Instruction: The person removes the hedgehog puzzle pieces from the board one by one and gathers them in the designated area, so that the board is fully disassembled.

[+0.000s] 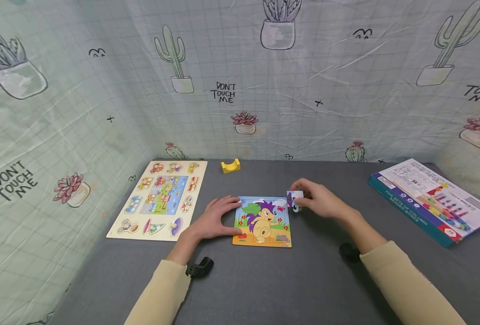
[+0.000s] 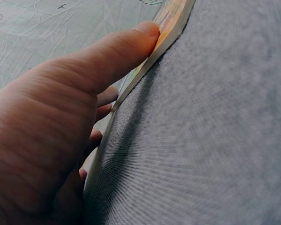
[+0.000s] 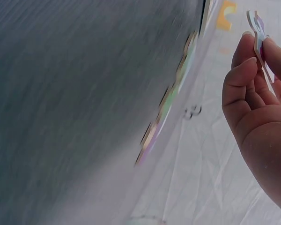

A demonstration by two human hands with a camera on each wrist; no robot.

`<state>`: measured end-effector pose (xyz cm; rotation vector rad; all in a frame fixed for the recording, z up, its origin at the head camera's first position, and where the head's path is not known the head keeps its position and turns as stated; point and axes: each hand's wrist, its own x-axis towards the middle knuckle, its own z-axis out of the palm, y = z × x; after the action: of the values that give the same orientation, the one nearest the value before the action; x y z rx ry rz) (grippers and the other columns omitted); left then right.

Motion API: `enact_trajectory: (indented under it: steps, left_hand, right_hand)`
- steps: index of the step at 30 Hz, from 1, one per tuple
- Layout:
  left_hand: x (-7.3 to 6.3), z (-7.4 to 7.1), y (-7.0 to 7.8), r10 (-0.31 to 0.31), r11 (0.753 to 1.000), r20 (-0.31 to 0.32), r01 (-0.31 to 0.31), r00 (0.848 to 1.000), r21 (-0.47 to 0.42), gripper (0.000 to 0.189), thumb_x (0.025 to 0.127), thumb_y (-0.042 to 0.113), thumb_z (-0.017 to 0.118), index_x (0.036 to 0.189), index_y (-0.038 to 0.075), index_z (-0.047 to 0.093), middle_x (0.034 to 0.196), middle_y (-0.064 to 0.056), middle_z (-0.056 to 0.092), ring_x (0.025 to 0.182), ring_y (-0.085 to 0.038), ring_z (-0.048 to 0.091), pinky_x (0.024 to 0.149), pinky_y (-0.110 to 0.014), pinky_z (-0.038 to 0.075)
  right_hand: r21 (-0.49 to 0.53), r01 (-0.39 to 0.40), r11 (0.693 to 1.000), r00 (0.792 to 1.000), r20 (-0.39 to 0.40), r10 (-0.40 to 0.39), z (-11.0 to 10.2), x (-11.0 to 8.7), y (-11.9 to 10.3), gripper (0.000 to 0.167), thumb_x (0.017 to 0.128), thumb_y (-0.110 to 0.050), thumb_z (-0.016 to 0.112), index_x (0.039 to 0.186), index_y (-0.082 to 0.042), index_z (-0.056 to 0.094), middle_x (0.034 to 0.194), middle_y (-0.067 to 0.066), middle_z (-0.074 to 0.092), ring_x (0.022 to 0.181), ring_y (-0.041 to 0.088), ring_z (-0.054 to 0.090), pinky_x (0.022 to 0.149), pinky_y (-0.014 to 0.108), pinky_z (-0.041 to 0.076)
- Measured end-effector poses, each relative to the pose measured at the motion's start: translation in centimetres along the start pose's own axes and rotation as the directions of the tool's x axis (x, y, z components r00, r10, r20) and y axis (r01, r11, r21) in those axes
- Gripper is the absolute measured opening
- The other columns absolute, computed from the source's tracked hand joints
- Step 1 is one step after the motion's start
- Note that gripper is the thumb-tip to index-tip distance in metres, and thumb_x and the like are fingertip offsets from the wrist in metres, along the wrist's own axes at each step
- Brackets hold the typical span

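Observation:
A square jigsaw (image 1: 263, 222) with a purple-spined hedgehog picture lies flat on the grey table. My left hand (image 1: 216, 220) rests at its left side, thumb on the lower left edge and fingers spread toward the upper left corner. The left wrist view shows the thumb (image 2: 126, 47) lying straight over the board's edge. Beside the jigsaw's upper right corner, my right hand (image 1: 321, 198) pinches a small flat jigsaw piece (image 1: 293, 197), white and purple. In the right wrist view this piece (image 3: 258, 35) stands edge-on between thumb and fingertips.
A wooden peg puzzle board (image 1: 197, 171) lies at the left. A yellow arch block (image 1: 230, 166) stands near the back wall. At the right lies a boxed bead toy (image 1: 439, 198). Coloured flat pieces (image 3: 166, 101) appear edge-on in the right wrist view.

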<state>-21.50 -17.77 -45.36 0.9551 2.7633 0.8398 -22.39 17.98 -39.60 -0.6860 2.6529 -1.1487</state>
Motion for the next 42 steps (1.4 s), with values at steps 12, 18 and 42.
enact_trajectory:
  steps: [12,18,42]
  left_hand:
    - [-0.1,-0.1,0.1,0.007,1.0,-0.005,-0.007,1.0,-0.009,0.083,0.082,0.048,0.08,0.149,0.01,0.051,0.157,-0.007,0.041,0.15,-0.03,0.023,0.119,-0.056,0.006]
    - [-0.2,-0.1,0.1,0.007,1.0,-0.006,-0.007,1.0,-0.007,0.082,0.082,0.048,0.08,0.149,0.01,0.051,0.157,-0.008,0.041,0.15,-0.03,0.024,0.119,-0.056,0.006]
    - [0.0,0.0,0.0,0.019,1.0,-0.014,-0.019,1.0,0.016,0.082,0.082,0.048,0.08,0.149,0.01,0.051,0.156,-0.008,0.042,0.148,-0.029,0.027,0.119,-0.057,0.007]
  right_hand:
    - [-0.047,-0.055,0.997,0.997,-0.051,0.052,-3.5,-2.9,3.5,0.026,0.101,-0.009,0.063,0.125,-0.004,0.057,0.123,0.02,0.062,0.102,0.032,0.059,0.084,0.046,0.051]
    - [-0.041,-0.062,0.997,0.997,-0.046,0.06,-4.7,-3.8,5.1,0.026,0.101,-0.009,0.062,0.126,-0.003,0.056,0.119,0.018,0.063,0.098,0.03,0.058,0.083,0.045,0.05]
    - [-0.125,-0.126,0.984,0.992,0.0,0.127,-6.9,-4.5,8.7,0.027,0.098,-0.01,0.066,0.121,0.003,0.059,0.104,0.013,0.064,0.088,0.026,0.055,0.08,0.045,0.048]
